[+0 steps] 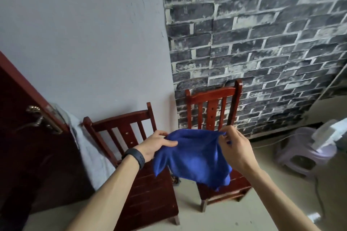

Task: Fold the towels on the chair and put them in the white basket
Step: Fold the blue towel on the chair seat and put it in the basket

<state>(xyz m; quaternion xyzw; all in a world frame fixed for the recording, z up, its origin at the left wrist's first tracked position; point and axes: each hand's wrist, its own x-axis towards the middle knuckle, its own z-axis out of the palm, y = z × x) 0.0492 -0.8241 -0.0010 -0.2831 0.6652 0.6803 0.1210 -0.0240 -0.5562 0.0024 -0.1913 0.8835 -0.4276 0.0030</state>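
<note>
- The blue towel (193, 157) hangs in the air at about 6 o'clock from the frame's middle, held up by both hands above the gap between two wooden chairs.
- The left hand (156, 145) is closed on the towel's upper left corner, thumb lying across the cloth and fingers tucked behind it.
- A black wristband (135, 156) sits on the left wrist, at 7 o'clock from that hand.
- The right hand (233, 148) pinches the towel's upper right corner between thumb and fingertips, at 3 o'clock from the left hand.
- Between the two hands the top edge sags a little, and the rest of the cloth droops in loose, uneven folds, its lowest point toward 5 o'clock.
- The right chair (223, 189) stands under and behind the towel, its back against the brick-patterned wall (262, 33).
- The left chair (150, 193) stands at 8 o'clock from the towel, its seat bare.
- A dark door (22, 137) with a metal handle is at 9 o'clock.
- A pale plastic stool (300, 154) sits on the floor at 3 o'clock.
</note>
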